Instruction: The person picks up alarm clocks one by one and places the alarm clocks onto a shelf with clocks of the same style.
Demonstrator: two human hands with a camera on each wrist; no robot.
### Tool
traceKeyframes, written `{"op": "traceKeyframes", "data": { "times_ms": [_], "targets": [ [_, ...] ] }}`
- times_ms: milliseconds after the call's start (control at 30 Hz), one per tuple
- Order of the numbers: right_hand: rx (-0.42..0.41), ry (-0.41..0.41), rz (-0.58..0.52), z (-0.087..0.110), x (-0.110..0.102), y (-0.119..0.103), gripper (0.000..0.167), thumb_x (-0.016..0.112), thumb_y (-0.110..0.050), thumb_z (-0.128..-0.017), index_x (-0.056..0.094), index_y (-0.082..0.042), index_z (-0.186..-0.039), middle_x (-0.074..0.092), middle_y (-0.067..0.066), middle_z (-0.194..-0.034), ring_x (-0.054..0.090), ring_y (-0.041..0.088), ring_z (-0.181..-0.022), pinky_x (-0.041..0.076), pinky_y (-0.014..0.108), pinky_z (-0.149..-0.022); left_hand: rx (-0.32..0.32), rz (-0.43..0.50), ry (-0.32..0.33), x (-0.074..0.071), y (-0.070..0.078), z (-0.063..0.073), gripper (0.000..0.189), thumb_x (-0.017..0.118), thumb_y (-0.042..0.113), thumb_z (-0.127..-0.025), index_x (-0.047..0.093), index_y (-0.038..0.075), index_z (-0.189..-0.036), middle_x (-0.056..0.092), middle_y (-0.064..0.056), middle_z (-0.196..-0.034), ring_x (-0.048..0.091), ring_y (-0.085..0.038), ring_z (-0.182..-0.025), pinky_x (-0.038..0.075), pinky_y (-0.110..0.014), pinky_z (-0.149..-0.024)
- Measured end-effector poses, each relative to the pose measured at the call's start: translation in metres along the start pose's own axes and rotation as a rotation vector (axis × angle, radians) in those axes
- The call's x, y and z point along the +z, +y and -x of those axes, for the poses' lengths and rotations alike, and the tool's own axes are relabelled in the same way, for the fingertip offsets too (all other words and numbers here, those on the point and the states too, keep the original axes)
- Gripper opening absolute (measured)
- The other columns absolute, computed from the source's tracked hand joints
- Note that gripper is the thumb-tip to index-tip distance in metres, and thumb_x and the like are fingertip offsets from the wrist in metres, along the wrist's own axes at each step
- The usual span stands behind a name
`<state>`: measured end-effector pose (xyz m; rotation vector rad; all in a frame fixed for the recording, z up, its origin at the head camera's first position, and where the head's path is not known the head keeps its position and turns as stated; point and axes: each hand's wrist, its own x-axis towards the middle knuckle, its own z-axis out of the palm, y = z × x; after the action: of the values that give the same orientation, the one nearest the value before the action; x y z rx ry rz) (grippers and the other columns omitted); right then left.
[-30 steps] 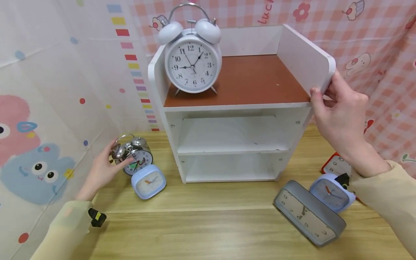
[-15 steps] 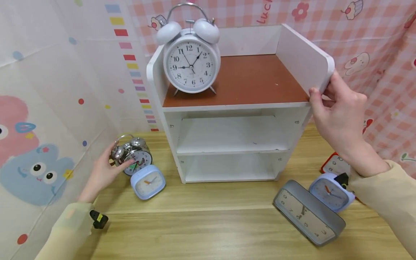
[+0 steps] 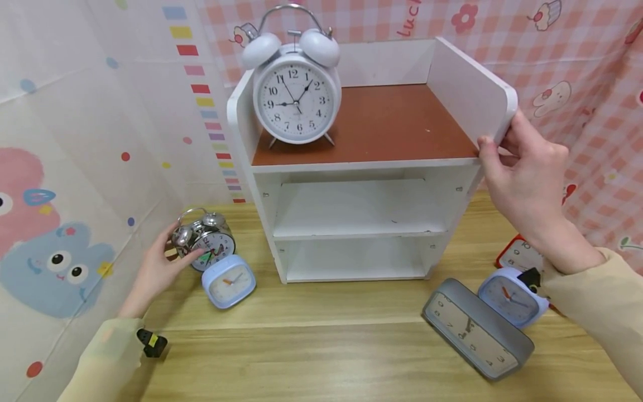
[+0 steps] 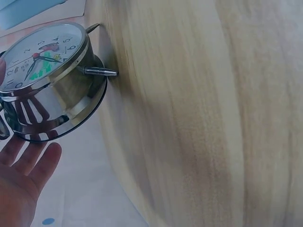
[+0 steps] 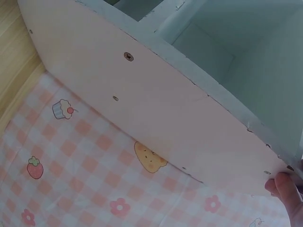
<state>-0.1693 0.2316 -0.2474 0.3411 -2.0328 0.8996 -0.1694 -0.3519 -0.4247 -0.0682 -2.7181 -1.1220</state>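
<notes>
My left hand is at a silver twin-bell alarm clock, thumb across the front of its dial and fingers around its far side. The left wrist view has the clock's shiny case with its short legs by the tabletop, and the fingers spread along its back. My right hand pinches the front edge of the right side panel of a white shelf unit, thumb at the front. In the right wrist view, fingertips press the panel's outer face.
A large white twin-bell alarm clock stands on the brown top shelf. A small blue clock sits before the silver one. At right lie a grey clock, another blue clock and a red-rimmed clock.
The left hand shifts very slightly around the silver alarm clock. The right hand keeps its hold on the shelf unit, and the clocks stay in place.
</notes>
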Motion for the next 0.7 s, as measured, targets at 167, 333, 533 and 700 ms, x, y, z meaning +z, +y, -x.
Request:
{"op": "traceKeyframes", "data": {
  "times_ms": [167, 333, 533, 700],
  "targets": [
    [0.024, -0.016, -0.031, -0.0013, -0.0037, -0.0012, 0.038, 0.067, -0.002, -0.097, 0.07, -0.003, -0.135, 0.076, 0.026, -0.124, 0.058, -0.033, -0.098, 0.048, -0.005, -0.083, 0.008, 0.021, 0.016, -0.0001, -0.002, 0.0017, 0.088, 0.077, 0.027, -0.097, 0.027, 0.001, -0.164, 0.052, -0.037, -0.145, 0.058, -0.054, -0.127, 0.041, 0.005, -0.083],
    [0.035, -0.032, -0.036, -0.0019, -0.0052, -0.0011, 0.038, 0.068, -0.003, -0.097, 0.07, -0.004, -0.135, 0.076, 0.026, -0.124, 0.059, -0.032, -0.098, 0.048, -0.005, -0.082, 0.028, 0.024, 0.023, 0.0008, -0.0041, 0.0033, 0.086, 0.077, 0.024, -0.097, 0.027, 0.0, -0.164, 0.052, -0.038, -0.144, 0.059, -0.056, -0.124, 0.04, 0.007, -0.083],
    [0.043, -0.05, -0.037, -0.0024, -0.0072, -0.002, 0.036, 0.068, -0.007, -0.097, 0.071, -0.004, -0.133, 0.076, 0.028, -0.122, 0.058, -0.033, -0.096, 0.049, -0.004, -0.081, 0.021, 0.028, 0.027, 0.0016, -0.0047, 0.0038, 0.086, 0.077, 0.023, -0.097, 0.027, 0.0, -0.164, 0.052, -0.038, -0.143, 0.059, -0.056, -0.125, 0.039, 0.008, -0.082],
    [0.05, -0.064, -0.043, -0.0032, -0.0088, -0.0029, 0.036, 0.069, -0.007, -0.097, 0.071, -0.004, -0.133, 0.075, 0.029, -0.121, 0.059, -0.032, -0.094, 0.049, -0.004, -0.081, 0.004, 0.03, 0.015, 0.0009, -0.0035, 0.0023, 0.088, 0.077, 0.026, -0.097, 0.026, -0.001, -0.164, 0.051, -0.037, -0.146, 0.057, -0.054, -0.127, 0.042, 0.007, -0.084]
  ]
}}
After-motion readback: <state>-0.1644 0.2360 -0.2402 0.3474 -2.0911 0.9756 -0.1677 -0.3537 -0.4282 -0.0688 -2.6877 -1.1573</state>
